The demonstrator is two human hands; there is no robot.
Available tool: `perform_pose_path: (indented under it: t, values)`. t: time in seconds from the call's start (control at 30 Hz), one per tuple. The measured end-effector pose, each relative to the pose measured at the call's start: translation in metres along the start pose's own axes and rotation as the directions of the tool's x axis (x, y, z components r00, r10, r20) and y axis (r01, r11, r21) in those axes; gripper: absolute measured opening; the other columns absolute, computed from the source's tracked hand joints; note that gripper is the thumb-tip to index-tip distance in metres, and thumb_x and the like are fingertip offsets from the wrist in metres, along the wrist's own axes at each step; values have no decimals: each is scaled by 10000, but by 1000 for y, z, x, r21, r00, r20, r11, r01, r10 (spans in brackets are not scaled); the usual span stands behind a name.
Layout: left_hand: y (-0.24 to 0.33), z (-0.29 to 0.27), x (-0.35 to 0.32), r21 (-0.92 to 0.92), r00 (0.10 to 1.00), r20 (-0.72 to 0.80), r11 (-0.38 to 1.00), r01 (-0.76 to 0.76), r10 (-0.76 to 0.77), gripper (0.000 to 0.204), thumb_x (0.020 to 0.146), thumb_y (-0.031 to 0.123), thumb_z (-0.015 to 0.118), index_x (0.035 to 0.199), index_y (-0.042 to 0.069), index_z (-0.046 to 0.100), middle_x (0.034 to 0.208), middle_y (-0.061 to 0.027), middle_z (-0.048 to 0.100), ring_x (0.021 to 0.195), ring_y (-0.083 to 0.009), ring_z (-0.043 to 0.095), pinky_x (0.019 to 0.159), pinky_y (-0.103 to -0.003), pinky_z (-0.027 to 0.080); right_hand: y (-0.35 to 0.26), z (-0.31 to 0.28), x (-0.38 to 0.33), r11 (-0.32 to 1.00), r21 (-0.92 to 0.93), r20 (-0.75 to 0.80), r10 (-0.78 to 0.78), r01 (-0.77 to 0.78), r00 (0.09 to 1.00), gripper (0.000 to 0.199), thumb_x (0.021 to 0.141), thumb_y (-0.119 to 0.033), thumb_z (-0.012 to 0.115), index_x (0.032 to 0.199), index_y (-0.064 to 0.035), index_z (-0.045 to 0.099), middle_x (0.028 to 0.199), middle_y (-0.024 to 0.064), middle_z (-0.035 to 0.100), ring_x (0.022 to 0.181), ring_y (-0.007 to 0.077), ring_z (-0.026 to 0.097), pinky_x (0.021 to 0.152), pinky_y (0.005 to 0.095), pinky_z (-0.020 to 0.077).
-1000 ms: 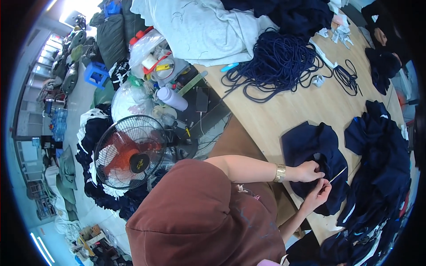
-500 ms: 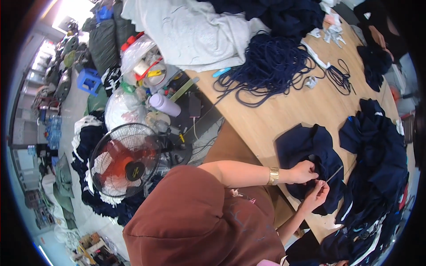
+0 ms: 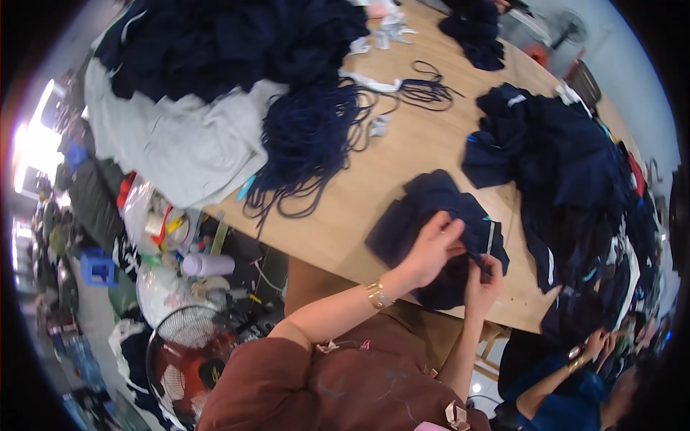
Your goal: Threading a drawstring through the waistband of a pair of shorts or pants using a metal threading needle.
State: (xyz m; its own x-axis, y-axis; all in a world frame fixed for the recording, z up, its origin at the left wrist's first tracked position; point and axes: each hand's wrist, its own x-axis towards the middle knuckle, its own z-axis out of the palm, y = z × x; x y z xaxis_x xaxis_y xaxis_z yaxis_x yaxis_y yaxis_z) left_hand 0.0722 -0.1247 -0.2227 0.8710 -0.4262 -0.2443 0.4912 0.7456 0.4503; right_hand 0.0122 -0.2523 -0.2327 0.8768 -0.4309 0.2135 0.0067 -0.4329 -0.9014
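Note:
A dark navy garment piece (image 3: 402,219) lies bunched near the table's front edge, under both hands. My left hand (image 3: 431,250), with a gold bracelet at the wrist, has its fingers bent and closed on the upper folds. Slightly blurred, my right hand (image 3: 484,284) pinches a fold of the same cloth between thumb and fingers, just right of and below the left. A thin pale rod (image 3: 491,237) stands out against the cloth above the right hand; whether any finger touches it I cannot tell.
Navy cords (image 3: 309,144) lie tangled on the table (image 3: 424,140), beside grey-white cloth (image 3: 194,144). A navy garment pile (image 3: 560,172) is at right. Below left stand a fan (image 3: 190,352) and a lilac bottle (image 3: 208,264). Another person's hands (image 3: 596,345) are at lower right.
The view has swung, so the table sits farther left and higher. My left hand's fingers have spread more over the cloth. The rod was at my right hand's fingertips; now it shows above that hand.

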Motion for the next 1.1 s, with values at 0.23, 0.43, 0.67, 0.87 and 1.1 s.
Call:
perform_pose_path:
  t: [0.23, 0.43, 0.67, 0.87, 1.1]
  values:
    - [-6, -23, -8, 80, 989, -122, 992, 96, -85, 139, 883, 119, 589, 985, 148, 499, 876, 33, 582, 808, -88, 569, 686, -243, 448, 20, 10, -23, 991, 93, 109, 82, -92, 991, 117, 771, 0, 661, 845, 2, 571, 721, -3, 531, 598, 30, 449, 507, 173, 370]
    - [2, -25, -9, 146, 992, -94, 985, 95, -81, 306, 822, -8, 603, 1063, 134, 477, 932, 0, 573, 803, -108, 583, 615, -231, 499, 16, 8, -17, 977, 175, 160, 91, -119, 983, 185, 767, -12, 652, 941, 5, 593, 803, -1, 579, 641, 22, 465, 547, 162, 377]
    - [3, -23, -12, 157, 994, -68, 983, 95, -86, 421, 809, -34, 582, 1163, 127, 420, 995, -18, 552, 862, -109, 555, 688, -266, 491, 27, 9, -22, 947, 241, 126, 188, -214, 974, 153, 769, 1, 637, 916, 14, 594, 805, -18, 575, 603, 8, 427, 510, 152, 330]
    - [3, -30, -16, 148, 993, -53, 983, 111, -104, 380, 850, 26, 539, 1189, 143, 414, 1026, -17, 574, 894, -110, 565, 712, -274, 486, 25, 6, -28, 955, 202, 149, 191, -219, 970, 165, 741, -7, 637, 898, 14, 590, 774, -5, 554, 553, 10, 391, 476, 167, 295]
    - [1, -27, -18, 178, 991, -99, 978, 107, -90, 262, 891, 110, 547, 1134, 153, 456, 964, 14, 586, 857, -93, 570, 680, -251, 487, 23, 1, -28, 922, 305, 189, 187, -238, 964, 193, 731, 14, 635, 919, -8, 595, 703, -54, 513, 488, -23, 300, 436, 165, 226]
